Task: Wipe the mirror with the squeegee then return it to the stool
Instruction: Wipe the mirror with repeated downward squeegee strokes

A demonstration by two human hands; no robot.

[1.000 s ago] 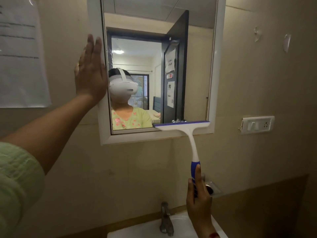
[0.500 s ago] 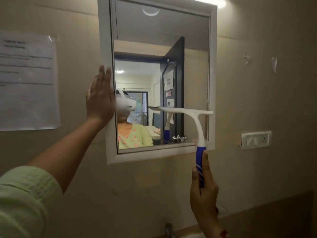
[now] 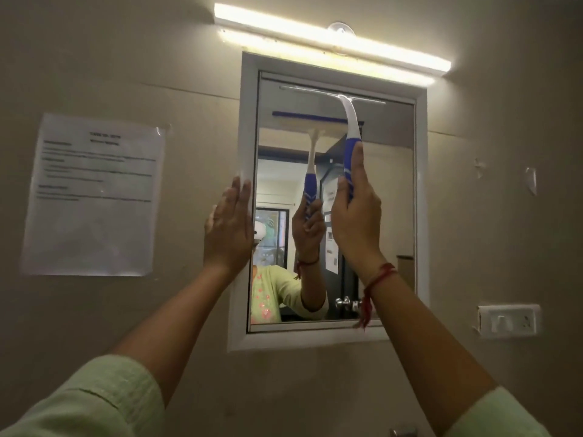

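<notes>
A white-framed mirror hangs on the beige wall. My right hand grips the blue handle of a white and blue squeegee, whose blade lies against the glass near the mirror's top edge. My left hand rests flat, fingers together, on the mirror's left frame edge. The glass reflects the squeegee, the hand and a person in a light green top. The stool is out of view.
A lit tube light runs above the mirror. A printed paper sheet is taped to the wall at left. A white switch plate sits at right. A tap top shows at the bottom edge.
My right hand has raised the squeegee from the mirror's bottom edge up to its top. The view has tilted upward, revealing the light. My left hand stays on the frame.
</notes>
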